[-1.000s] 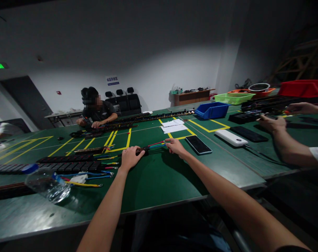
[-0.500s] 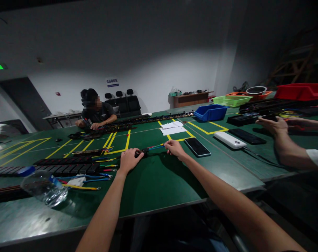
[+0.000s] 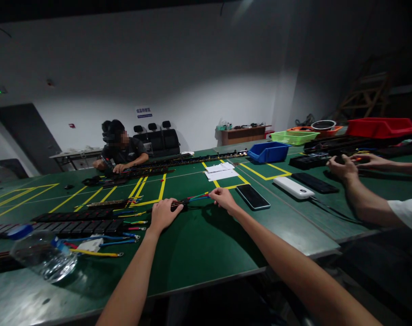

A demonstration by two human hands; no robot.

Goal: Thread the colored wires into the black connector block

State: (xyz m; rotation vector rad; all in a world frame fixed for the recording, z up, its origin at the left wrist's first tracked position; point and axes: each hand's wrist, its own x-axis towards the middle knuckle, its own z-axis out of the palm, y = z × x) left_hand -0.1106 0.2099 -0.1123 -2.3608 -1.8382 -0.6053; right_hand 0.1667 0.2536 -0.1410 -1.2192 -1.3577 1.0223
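My left hand (image 3: 165, 214) is closed around the black end of a cable assembly (image 3: 180, 203) above the green table (image 3: 192, 253). Colored wires (image 3: 198, 196), blue, green and red, run from it to my right hand (image 3: 222, 199), whose fingers pinch their tips. Left of my left hand lie black segmented strips (image 3: 79, 227) with yellow, blue and red leads ending in metal lugs. A phone (image 3: 253, 196) rests just right of my right hand.
A water bottle (image 3: 44, 256) lies at the near left. White papers (image 3: 220, 171), a blue bin (image 3: 268, 152) and a white power bank (image 3: 293, 188) are farther off. One person (image 3: 124, 149) works across the table; another person's hands (image 3: 343, 166) are at the right.
The whole view has shifted slightly, with most table items appearing farther left. Both my hands keep their grip on the cable and wires.
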